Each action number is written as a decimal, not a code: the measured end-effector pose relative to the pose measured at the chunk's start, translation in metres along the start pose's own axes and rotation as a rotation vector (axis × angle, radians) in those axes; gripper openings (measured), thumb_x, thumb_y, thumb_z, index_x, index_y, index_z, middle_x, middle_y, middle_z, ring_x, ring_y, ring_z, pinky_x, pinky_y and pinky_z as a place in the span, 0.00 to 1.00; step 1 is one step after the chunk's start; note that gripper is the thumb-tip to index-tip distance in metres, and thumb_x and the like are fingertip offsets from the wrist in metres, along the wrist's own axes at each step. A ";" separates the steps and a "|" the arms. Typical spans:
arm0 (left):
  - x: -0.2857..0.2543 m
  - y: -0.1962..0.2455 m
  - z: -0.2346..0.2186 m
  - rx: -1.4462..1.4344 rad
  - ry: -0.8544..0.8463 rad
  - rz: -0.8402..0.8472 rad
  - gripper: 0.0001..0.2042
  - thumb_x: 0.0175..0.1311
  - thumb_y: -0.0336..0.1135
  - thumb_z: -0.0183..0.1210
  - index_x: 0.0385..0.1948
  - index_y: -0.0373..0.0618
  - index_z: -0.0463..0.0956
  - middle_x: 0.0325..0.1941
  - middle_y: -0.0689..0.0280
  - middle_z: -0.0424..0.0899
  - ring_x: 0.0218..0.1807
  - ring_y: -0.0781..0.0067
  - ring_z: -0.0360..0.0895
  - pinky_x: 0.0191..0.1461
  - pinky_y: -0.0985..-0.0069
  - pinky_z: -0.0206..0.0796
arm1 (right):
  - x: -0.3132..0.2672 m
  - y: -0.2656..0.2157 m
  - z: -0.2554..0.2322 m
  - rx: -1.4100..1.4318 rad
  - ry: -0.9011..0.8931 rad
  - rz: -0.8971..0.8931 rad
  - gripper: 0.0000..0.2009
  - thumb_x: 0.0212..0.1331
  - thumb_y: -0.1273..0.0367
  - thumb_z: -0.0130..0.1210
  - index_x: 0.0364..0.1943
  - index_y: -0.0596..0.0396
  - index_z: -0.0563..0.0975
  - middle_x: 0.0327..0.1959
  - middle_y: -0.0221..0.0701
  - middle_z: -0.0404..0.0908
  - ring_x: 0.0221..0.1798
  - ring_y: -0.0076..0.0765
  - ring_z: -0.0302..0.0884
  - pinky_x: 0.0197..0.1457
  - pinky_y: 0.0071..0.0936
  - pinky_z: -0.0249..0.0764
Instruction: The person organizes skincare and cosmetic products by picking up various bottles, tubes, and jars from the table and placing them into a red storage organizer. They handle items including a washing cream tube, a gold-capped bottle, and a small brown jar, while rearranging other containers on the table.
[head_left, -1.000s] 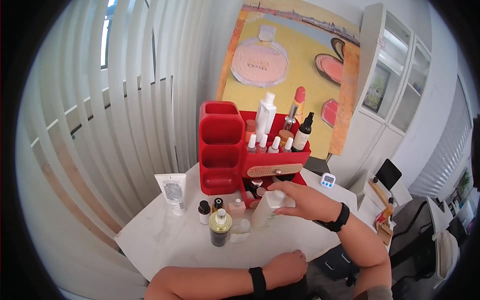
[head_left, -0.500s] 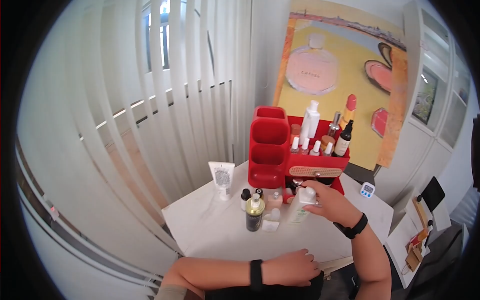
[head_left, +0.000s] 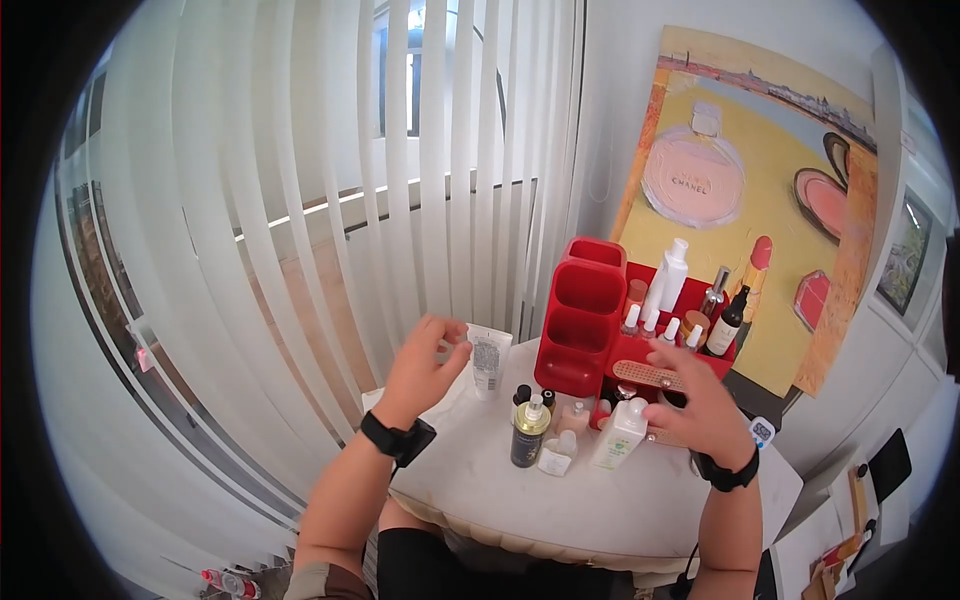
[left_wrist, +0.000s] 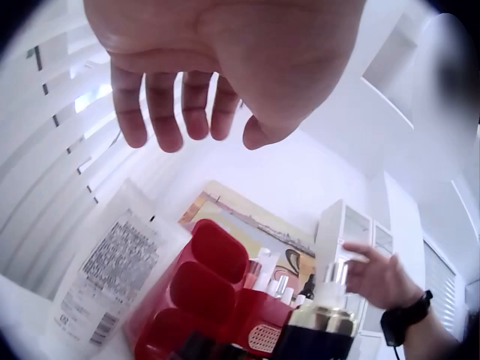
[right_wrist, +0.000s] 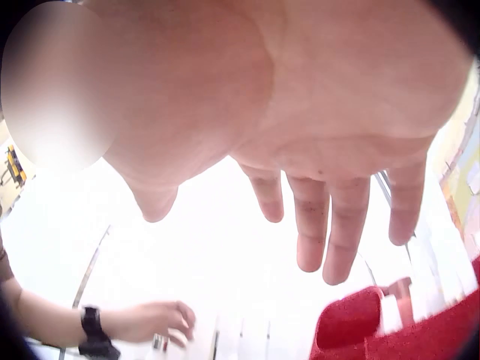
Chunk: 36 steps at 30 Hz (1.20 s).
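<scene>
The left hand [head_left: 422, 372] is raised beside the white tube [head_left: 487, 362], fingers relaxed and apart; in the left wrist view the hand [left_wrist: 225, 60] holds nothing, with the tube [left_wrist: 120, 262] below it. Over the front of the red organizer [head_left: 583, 318] hovers the right hand [head_left: 700, 405], fingers spread and empty. Just left of that hand a white bottle with green print [head_left: 620, 436] stands upright on the table. The dark bottle with a gold collar [head_left: 528, 432] and a small clear bottle [head_left: 557, 455] stand between the hands.
Several bottles, among them a tall white one [head_left: 669, 275] and a dark spray bottle [head_left: 727, 322], stand in the organizer. A small timer [head_left: 762, 432] sits at the table's right. Vertical blinds [head_left: 300, 200] hang at the left, and a painting [head_left: 740, 190] leans behind.
The right hand has let go of the white bottle with green print and risen off it. From the table's front edge the left hand has lifted to beside the tube. The head view has shifted left.
</scene>
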<state>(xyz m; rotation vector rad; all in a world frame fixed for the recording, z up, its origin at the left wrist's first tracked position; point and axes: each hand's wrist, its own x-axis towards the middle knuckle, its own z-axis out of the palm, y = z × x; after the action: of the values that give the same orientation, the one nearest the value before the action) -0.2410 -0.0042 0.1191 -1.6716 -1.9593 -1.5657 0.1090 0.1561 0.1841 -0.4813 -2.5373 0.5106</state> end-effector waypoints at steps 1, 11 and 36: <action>0.002 -0.007 0.008 0.035 -0.001 -0.045 0.18 0.66 0.37 0.64 0.53 0.41 0.75 0.55 0.58 0.79 0.55 0.62 0.80 0.57 0.65 0.74 | 0.000 -0.001 -0.007 0.028 0.125 -0.094 0.38 0.53 0.59 0.71 0.69 0.54 0.68 0.62 0.42 0.77 0.62 0.49 0.75 0.69 0.40 0.68; 0.019 -0.043 0.068 0.102 -0.092 -0.112 0.34 0.60 0.46 0.69 0.62 0.36 0.65 0.67 0.49 0.67 0.66 0.47 0.71 0.68 0.61 0.67 | -0.030 -0.009 -0.040 0.277 0.842 -0.474 0.24 0.68 0.48 0.56 0.48 0.58 0.77 0.40 0.39 0.84 0.47 0.42 0.81 0.66 0.53 0.67; 0.027 -0.056 0.079 -0.044 -0.017 -0.261 0.50 0.55 0.32 0.69 0.78 0.47 0.43 0.59 0.49 0.71 0.54 0.53 0.76 0.58 0.63 0.72 | -0.029 0.007 -0.046 0.218 0.862 -0.505 0.19 0.69 0.53 0.55 0.35 0.55 0.80 0.31 0.35 0.83 0.36 0.39 0.81 0.58 0.50 0.69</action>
<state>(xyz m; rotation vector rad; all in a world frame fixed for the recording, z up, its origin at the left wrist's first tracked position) -0.2567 0.0807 0.0674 -1.4980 -2.2431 -1.6946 0.1589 0.1622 0.2062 0.0450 -1.6529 0.2874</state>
